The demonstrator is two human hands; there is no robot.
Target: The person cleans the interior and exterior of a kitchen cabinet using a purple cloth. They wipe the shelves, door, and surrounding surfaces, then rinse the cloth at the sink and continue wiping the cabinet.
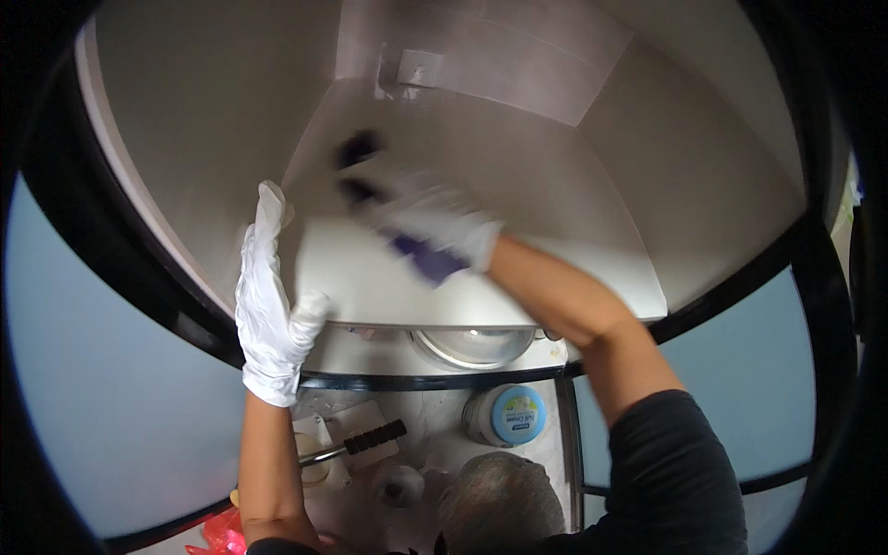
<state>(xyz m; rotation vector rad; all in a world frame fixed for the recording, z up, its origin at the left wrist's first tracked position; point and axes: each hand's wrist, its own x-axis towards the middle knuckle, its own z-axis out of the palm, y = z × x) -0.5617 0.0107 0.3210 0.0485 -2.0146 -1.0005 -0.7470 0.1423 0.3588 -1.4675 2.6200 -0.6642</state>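
My right hand [447,215], in a white glove, is over the white cabinet shelf [576,270] and blurred by motion. It is shut on a dark purple cloth [430,260], which shows below the palm. Dark patches beyond the fingertips look like more of the same cloth, though the blur hides their edges. My left hand [267,305], also gloved in white, stands upright beside the cabinet's left side wall [201,139]. Its thumb is spread from the fingers and nothing shows in it. Whether it touches the wall, I cannot tell.
A socket plate [418,68] sits on the tiled back wall. Under the shelf is a clear rounded lid or bowl [479,347]. Below stand a blue-lidded tub [519,415], a black ribbed handle [374,437] and a grey stone-like object [503,503]. Frosted door panels [701,374] flank the opening.
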